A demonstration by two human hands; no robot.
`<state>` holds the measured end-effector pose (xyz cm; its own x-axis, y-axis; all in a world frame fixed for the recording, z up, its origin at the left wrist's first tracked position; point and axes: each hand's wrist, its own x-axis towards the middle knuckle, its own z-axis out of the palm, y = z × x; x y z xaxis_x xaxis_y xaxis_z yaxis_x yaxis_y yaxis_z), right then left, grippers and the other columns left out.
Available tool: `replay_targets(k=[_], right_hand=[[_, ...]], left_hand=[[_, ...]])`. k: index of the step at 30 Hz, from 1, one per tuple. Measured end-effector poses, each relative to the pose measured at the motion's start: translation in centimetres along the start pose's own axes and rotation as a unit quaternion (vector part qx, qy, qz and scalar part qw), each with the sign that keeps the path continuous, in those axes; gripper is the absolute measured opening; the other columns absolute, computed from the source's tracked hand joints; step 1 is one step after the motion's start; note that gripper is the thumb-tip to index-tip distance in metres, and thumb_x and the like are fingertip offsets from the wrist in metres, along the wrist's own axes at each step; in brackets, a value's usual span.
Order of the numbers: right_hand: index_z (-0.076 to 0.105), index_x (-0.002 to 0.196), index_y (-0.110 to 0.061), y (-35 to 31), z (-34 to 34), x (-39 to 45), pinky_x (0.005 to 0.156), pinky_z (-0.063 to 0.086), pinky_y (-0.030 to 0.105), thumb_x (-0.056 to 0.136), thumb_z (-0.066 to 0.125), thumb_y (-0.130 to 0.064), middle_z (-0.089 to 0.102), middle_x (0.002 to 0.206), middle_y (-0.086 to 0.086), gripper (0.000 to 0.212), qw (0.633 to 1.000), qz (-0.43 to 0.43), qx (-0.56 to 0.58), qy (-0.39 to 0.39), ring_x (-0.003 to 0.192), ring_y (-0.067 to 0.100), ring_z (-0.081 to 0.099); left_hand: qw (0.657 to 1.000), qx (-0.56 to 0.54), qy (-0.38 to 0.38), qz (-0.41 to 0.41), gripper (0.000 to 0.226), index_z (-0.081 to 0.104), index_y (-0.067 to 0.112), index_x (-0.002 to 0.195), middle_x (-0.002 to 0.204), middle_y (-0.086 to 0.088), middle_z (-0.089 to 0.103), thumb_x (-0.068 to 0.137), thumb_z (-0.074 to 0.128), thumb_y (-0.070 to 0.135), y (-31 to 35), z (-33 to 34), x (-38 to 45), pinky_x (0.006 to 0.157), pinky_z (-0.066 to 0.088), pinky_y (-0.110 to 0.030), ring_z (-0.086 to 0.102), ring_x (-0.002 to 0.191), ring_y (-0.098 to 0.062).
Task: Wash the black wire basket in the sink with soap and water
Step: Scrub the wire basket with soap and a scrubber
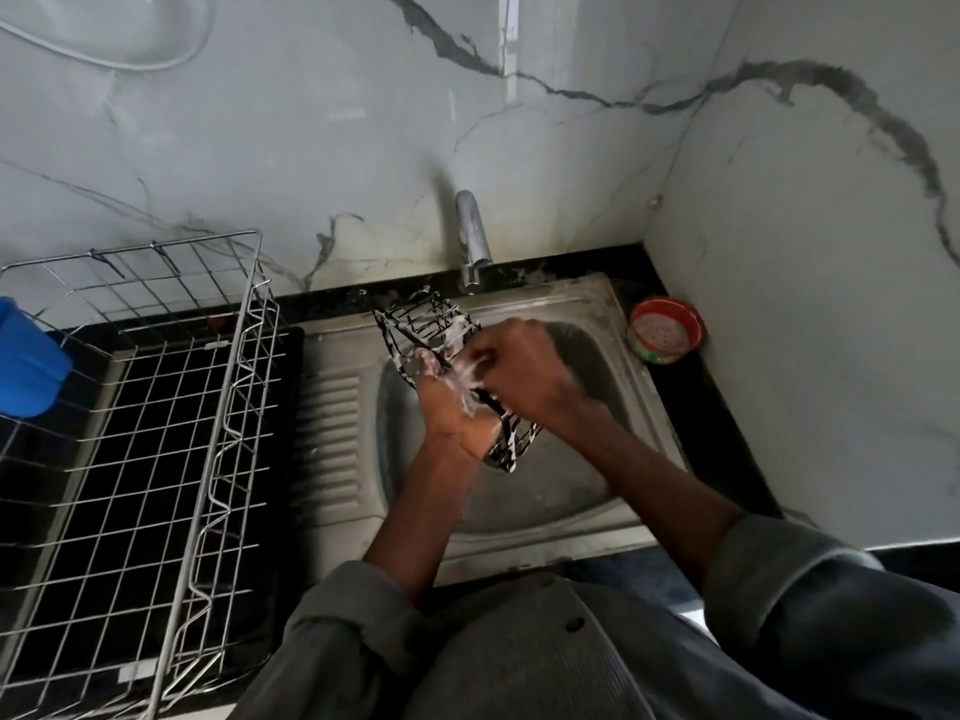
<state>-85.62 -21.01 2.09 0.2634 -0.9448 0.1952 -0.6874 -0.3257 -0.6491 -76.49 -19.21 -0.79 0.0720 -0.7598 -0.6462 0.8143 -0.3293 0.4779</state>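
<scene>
The black wire basket [423,322], streaked with white suds, is held tilted above the steel sink [545,491]. My left hand [449,407] grips it from underneath, palm up, with foam on the fingers. My right hand [519,371] lies across the basket's middle with its fingers curled on the wires; they are blurred and foamy, and I cannot tell whether they hold a scrubber. The basket's lower end [511,449] sticks out below both hands.
A chrome tap [471,239] stands at the wall just behind the basket; no water stream shows. A red soap tub [666,330] sits at the sink's right corner. A steel dish rack [156,433] and a blue container [26,356] stand left.
</scene>
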Motion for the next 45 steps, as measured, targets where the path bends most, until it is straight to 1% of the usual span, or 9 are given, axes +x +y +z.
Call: replay_targets(k=[9, 14, 17, 22, 28, 33, 37, 42, 45], right_hand=[[0.082, 0.087, -0.019, 0.0, -0.3, -1.6, 0.071, 0.057, 0.02, 0.072, 0.076, 0.005, 0.079, 0.085, -0.003, 0.029, 0.993, -0.094, 0.035, -0.067, 0.076, 0.007, 0.073], [0.081, 0.092, -0.022, 5.0, -1.2, -1.5, 0.076, 0.061, 0.034, 0.079, 0.074, -0.005, 0.079, 0.089, -0.004, 0.022, 0.99, 0.109, 0.035, 0.085, 0.082, 0.01, 0.075], [0.08, 0.089, -0.02, 3.6, -0.7, -1.3, 0.072, 0.061, 0.031, 0.078, 0.073, 0.002, 0.078, 0.09, -0.006, 0.026, 0.979, 0.087, 0.076, 0.167, 0.079, 0.005, 0.073], [0.077, 0.088, -0.017, -1.1, 0.7, -3.1, 0.068, 0.054, 0.027, 0.069, 0.065, -0.002, 0.075, 0.091, -0.003, 0.028, 0.993, -0.109, 0.014, 0.05, 0.084, 0.017, 0.069], [0.077, 0.089, -0.014, 1.6, -0.4, -1.3, 0.071, 0.058, 0.035, 0.074, 0.071, 0.011, 0.075, 0.092, 0.0, 0.03, 0.982, -0.009, 0.065, 0.178, 0.079, 0.009, 0.069], [0.074, 0.082, -0.01, -1.2, 0.7, -3.7, 0.081, 0.055, 0.029, 0.075, 0.065, 0.014, 0.072, 0.092, -0.001, 0.027, 0.981, -0.119, 0.134, 0.081, 0.088, 0.012, 0.069], [0.073, 0.08, -0.008, 1.0, 0.3, -4.0, 0.081, 0.051, 0.016, 0.077, 0.068, 0.015, 0.072, 0.093, 0.0, 0.024, 0.984, -0.121, 0.102, 0.082, 0.091, 0.006, 0.067], [0.075, 0.082, -0.013, 0.1, 1.5, -4.6, 0.072, 0.057, 0.033, 0.074, 0.07, 0.012, 0.072, 0.092, -0.002, 0.026, 0.986, -0.112, 0.102, 0.062, 0.082, 0.012, 0.069], [0.075, 0.082, -0.013, -0.2, 1.7, -3.0, 0.071, 0.057, 0.032, 0.073, 0.073, 0.011, 0.069, 0.094, 0.0, 0.025, 0.985, -0.133, 0.094, 0.062, 0.083, 0.013, 0.067]], left_hand=[[0.999, -0.028, -0.009, 0.029, 0.055, 0.066, 0.008, 0.103, 0.079, -0.015, 0.072, 0.112, 0.024, 0.043, 1.7, -1.8, 1.2, 0.054, 0.06, -0.03, 0.073, 0.066, -0.026], [0.999, -0.026, -0.02, 0.043, 0.062, 0.062, 0.021, 0.138, 0.112, -0.019, 0.076, 0.108, 0.02, 0.056, 2.0, -2.7, 2.0, 0.071, 0.063, -0.058, 0.076, 0.1, -0.035], [0.999, -0.004, 0.012, 0.045, 0.065, 0.064, 0.015, 0.136, 0.114, -0.019, 0.076, 0.11, 0.016, 0.05, 1.7, -1.5, 1.5, 0.083, 0.058, -0.05, 0.072, 0.104, -0.036], [0.997, -0.024, 0.064, 0.028, 0.054, 0.057, 0.009, 0.088, 0.076, -0.013, 0.063, 0.112, 0.016, 0.035, 1.5, 0.2, 0.6, 0.055, 0.05, -0.022, 0.063, 0.068, -0.023], [0.991, -0.093, 0.095, 0.006, 0.065, 0.046, 0.005, 0.151, 0.146, -0.028, 0.051, 0.112, 0.017, 0.048, 2.8, 0.2, 0.2, 0.099, 0.049, -0.062, 0.056, 0.125, -0.045], [0.991, -0.069, 0.111, 0.022, 0.052, 0.058, -0.001, 0.129, 0.09, -0.024, 0.065, 0.114, 0.019, 0.03, 3.1, 0.1, -0.4, 0.062, 0.058, -0.031, 0.072, 0.073, -0.032], [0.989, -0.055, 0.136, 0.013, 0.044, 0.04, -0.004, 0.152, 0.154, -0.027, 0.047, 0.113, 0.036, 0.015, 2.9, -1.5, 0.2, 0.105, 0.05, -0.039, 0.055, 0.133, -0.036], [0.985, -0.083, 0.154, 0.012, 0.043, 0.058, 0.003, 0.117, 0.131, -0.027, 0.06, 0.11, 0.038, 0.041, 3.1, -1.6, 1.6, 0.09, 0.051, -0.039, 0.059, 0.113, -0.039], [0.988, -0.124, 0.092, 0.003, 0.054, 0.059, 0.001, 0.132, 0.119, -0.02, 0.062, 0.103, 0.051, 0.046, 2.5, -1.9, 1.6, 0.08, 0.054, -0.041, 0.061, 0.098, -0.033]])
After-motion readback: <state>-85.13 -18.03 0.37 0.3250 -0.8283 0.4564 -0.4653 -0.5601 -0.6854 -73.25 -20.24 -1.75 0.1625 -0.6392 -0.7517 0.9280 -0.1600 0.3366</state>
